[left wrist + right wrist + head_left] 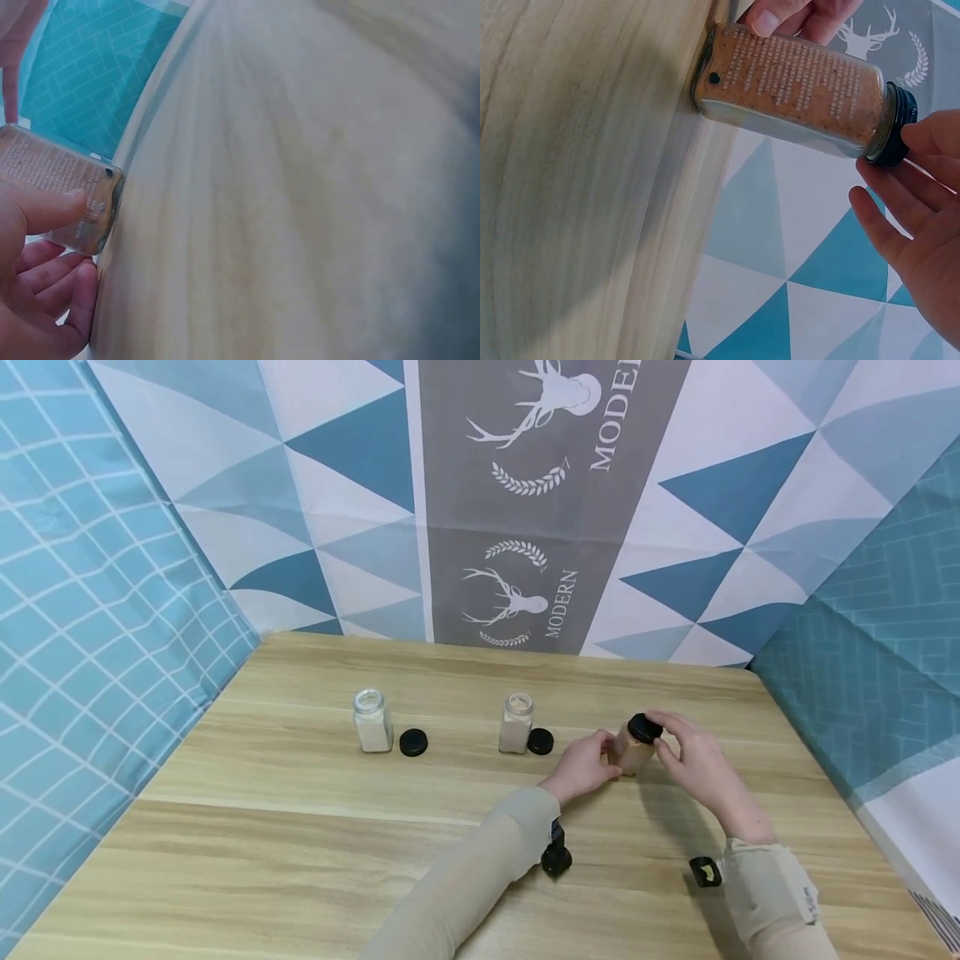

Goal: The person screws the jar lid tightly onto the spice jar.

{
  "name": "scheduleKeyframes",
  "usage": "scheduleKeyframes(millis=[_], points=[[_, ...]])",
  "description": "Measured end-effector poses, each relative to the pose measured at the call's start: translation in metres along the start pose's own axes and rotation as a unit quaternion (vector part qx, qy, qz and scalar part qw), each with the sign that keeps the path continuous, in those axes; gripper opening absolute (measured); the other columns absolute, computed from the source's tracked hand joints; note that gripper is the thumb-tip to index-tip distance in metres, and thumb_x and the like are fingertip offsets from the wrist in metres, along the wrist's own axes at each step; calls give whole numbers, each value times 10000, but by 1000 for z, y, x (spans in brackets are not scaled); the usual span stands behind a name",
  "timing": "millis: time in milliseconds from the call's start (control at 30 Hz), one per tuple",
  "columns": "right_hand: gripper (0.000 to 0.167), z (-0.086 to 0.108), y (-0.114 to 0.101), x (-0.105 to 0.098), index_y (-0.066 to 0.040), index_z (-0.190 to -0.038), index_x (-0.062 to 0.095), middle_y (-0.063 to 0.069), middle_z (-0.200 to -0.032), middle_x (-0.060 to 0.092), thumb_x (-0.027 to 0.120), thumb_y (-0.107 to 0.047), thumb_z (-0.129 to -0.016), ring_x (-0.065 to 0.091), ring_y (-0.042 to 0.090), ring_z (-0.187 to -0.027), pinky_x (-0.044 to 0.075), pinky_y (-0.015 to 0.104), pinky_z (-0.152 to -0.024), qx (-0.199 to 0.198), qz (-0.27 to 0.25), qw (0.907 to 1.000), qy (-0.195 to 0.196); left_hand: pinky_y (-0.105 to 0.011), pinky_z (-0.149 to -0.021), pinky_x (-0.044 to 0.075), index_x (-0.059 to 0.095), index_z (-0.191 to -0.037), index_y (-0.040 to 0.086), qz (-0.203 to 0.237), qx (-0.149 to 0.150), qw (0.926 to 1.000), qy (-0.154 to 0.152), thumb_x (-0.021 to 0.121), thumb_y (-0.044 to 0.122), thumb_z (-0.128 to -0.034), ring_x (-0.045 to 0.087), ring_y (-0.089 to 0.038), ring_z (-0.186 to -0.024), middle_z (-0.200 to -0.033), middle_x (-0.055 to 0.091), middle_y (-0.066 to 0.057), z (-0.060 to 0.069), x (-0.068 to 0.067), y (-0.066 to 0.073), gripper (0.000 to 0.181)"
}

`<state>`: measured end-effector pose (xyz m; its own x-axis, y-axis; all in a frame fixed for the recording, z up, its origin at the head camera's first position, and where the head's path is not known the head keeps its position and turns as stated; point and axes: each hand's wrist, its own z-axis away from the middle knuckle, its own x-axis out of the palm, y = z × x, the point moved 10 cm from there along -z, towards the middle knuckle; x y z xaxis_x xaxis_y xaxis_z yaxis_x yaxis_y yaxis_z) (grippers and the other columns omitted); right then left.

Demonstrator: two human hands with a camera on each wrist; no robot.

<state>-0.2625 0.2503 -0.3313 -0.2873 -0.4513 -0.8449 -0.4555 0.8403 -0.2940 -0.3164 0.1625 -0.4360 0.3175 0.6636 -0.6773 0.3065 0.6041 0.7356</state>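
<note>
Presently the right-hand jar (633, 756) stands on the wooden table (247, 860), black cap (901, 124) on; the left hand (581, 766) grips its lower part, thumb against the printed side, while the right hand (697, 764) pinches the cap between thumb and fingers. Judging by the lids, the work is partway: two jars uncapped, this one not; whether its cap is being loosened or tightened cannot be told. Inside is orange-brown, dark-flecked seasoning (802, 86). Well apart leftward, the open middle jar (516, 727) contains pale, pinkish powder, its lid (541, 741) just beside; farther left, the open end jar (372, 727) holds whitish powder, near another lid (413, 742).
</note>
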Motion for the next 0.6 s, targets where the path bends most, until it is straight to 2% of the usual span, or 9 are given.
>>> scheduleKeyframes(millis=[67, 100, 200, 233, 367, 533, 600], points=[[394, 0, 1, 1, 38, -1224, 507, 233, -1268, 472, 573, 32, -835, 601, 310, -834, 491, 480, -718, 40, -70, 10000, 18, -196, -908, 429, 494, -1250, 130, -21, 12, 10000, -40, 680, 229, -820, 532, -98, -1121, -1242, 565, 0, 1, 0, 0, 478], [407, 0, 2, 1, 40, -1230, 494, 239, -1291, 440, 570, 40, -830, 563, 382, -950, 483, 509, -746, 50, -133, 9999, 37, -199, -909, 431, 488, -1257, 123, -32, 21, 10000, -61, 679, 224, -820, 532, -105, -1124, -1245, 563, -7, 2, 0, 1, 487], [440, 0, 3, 0, 32, -1249, 465, 240, -1361, 338, 563, 53, -821, 536, 379, -968, 483, 504, -741, 39, -181, 9998, 122, -210, -908, 435, 470, -1277, 105, -88, 49, 9999, -110, 670, 214, -827, 528, -123, -1130, -1253, 554, -29, 5, 0, 3, 505], [449, 0, 3, 0, 30, -1252, 460, 241, -1373, 320, 563, 56, -816, 501, 406, -1028, 470, 529, -769, 36, -210, 9997, 155, -213, -903, 439, 470, -1278, 97, -107, 72, 9999, -101, 668, 208, -828, 531, -130, -1124, -1246, 556, -37, 6, -1, 3, 504], [452, 0, 2, -1, 21, -1248, 472, 220, -1375, 335, 577, 48, -809, 460, 412, -1097, 445, 539, -784, -54, -163, 9997, 187, -217, -880, 451, 469, -1277, 81, -99, 54, 9999, -98, 663, 220, -830, 543, -134, -1091, -1206, 569, -47, 8, -2, 1, 507], [480, 0, -1, -3, -7, -1277, 468, 190, -1396, 325, 596, 24, -815, 489, 388, -1058, 462, 450, -649, -120, -31, 9994, 314, -232, -873, 458, 422, -1309, 83, 175, -148, 9997, -65, 662, 253, -829, 557, -137, -1065, -1177, 585, -42, 13, -5, -3, 563], [492, 0, -2, -4, -15, -1284, 469, 178, -1406, 317, 605, 22, -813, 493, 378, -1058, 459, 434, -639, -168, 15, 9990, 406, -237, -863, 462, 422, -1306, 85, 271, -171, 9995, -30, 659, 259, -830, 565, -138, -1048, -1167, 592, -42, 16, -8, -3, 560]])
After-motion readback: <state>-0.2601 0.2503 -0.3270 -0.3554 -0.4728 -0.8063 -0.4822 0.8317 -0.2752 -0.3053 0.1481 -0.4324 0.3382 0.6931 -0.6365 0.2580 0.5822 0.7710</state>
